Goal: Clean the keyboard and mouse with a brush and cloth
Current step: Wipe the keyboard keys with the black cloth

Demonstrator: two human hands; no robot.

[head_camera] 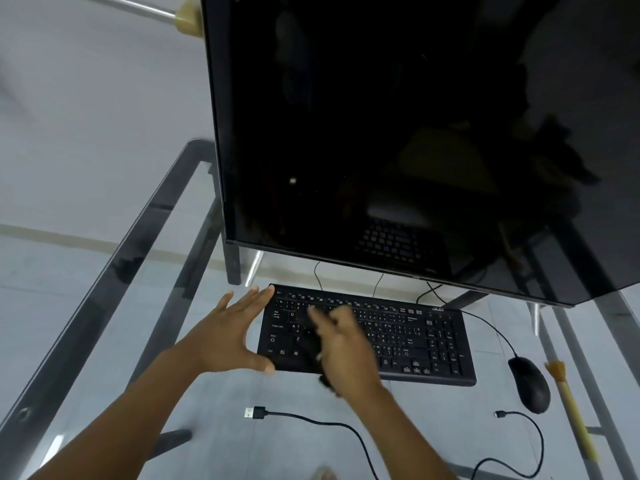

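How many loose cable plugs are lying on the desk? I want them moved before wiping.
2. A USB plug lies near the keyboard's front edge, and a smaller plug lies beside the mouse. Others may hide behind the monitor.

Two bare forearms enter from the lower edge of the frame, with no sleeves, watch, bracelet or rings to be seen on them. The left hand (228, 336) appears sharp, its nails short and plain. The right hand (341, 344), at lower centre, is smeared by motion blur, its fingers indistinct.
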